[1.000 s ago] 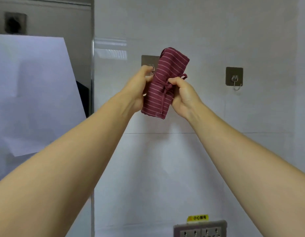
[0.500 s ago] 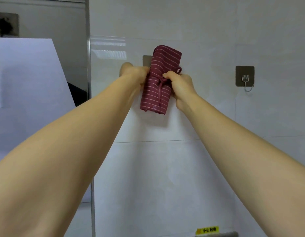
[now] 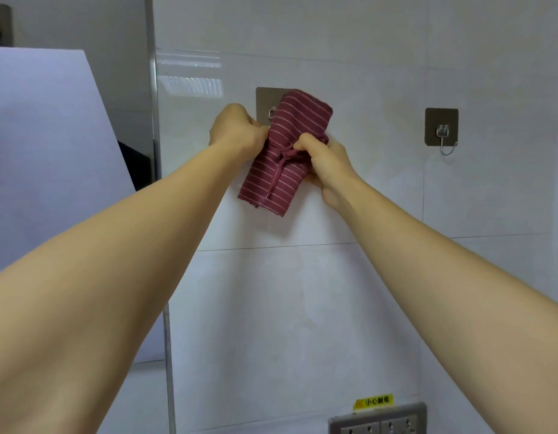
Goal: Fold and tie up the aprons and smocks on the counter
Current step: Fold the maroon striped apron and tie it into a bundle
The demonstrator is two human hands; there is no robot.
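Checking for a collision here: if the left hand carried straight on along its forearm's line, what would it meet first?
Most likely the left hook on the wall: the left hand sits just beside its plate, clutching the apron roll. Depth is unclear, so the hand may already be touching the tile.

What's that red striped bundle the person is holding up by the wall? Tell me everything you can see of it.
The rolled apron is dark red cloth with thin pale stripes, rolled into a thick tube and tied round its middle with its own strap, knotted in front. It tilts, top leaning right, held up against the tiled wall in front of a metal hook plate. The left hand and right hand grip its sides.
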